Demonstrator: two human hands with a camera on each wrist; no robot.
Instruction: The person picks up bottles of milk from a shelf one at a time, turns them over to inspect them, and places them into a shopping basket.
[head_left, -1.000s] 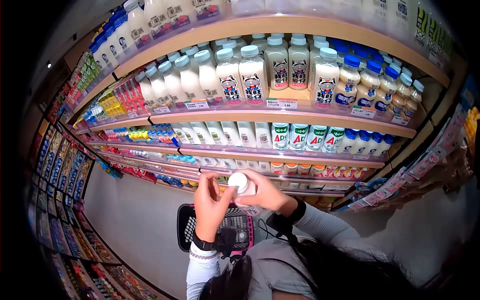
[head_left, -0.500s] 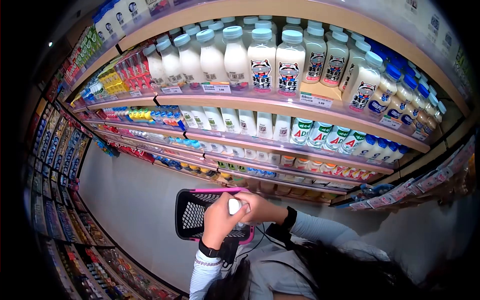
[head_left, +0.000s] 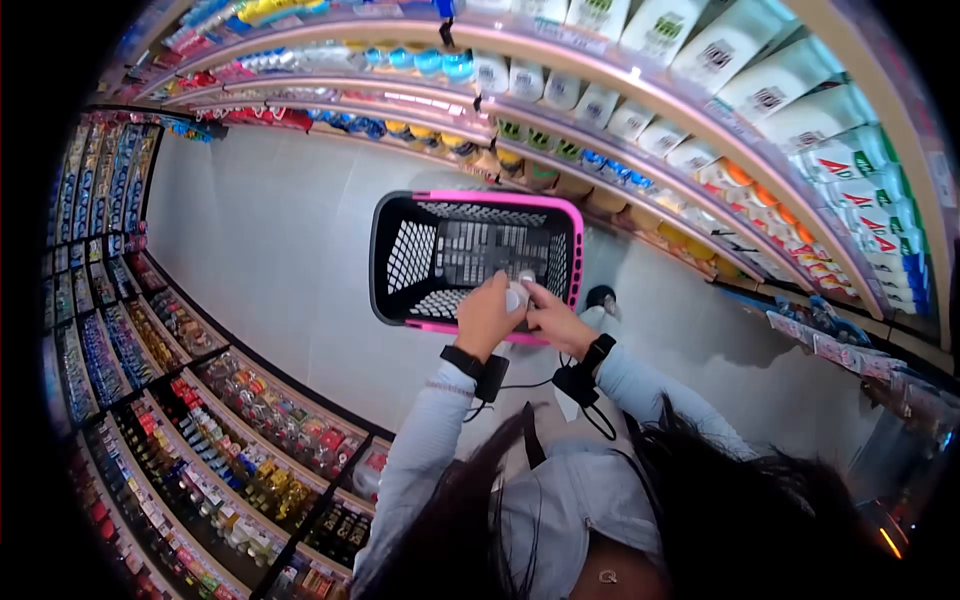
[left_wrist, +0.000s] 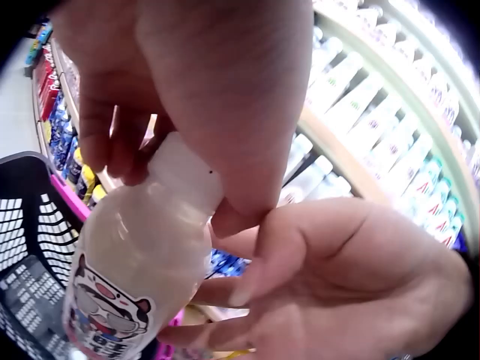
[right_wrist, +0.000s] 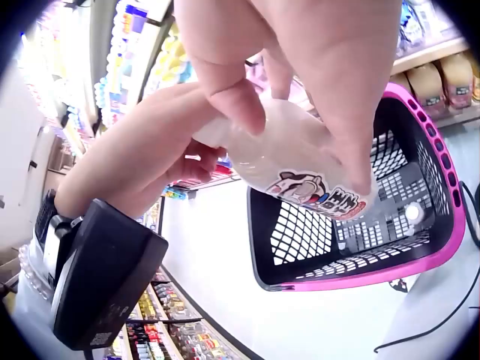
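Hanging kinda slanted over a pink-rimmed black plastic basket, that milky-white plastic bottle points its base basketward, left grip pinching the white cap, right grip holding the body.

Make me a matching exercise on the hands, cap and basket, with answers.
Column one:
1. Left hand
2. Right hand
3. Basket
4. Cap

Column two:
A. Black and pink
B. Holding the bottle by its body
C. White
D. At the bottle's cap end

Pairs: 1-D, 2-B, 3-A, 4-C
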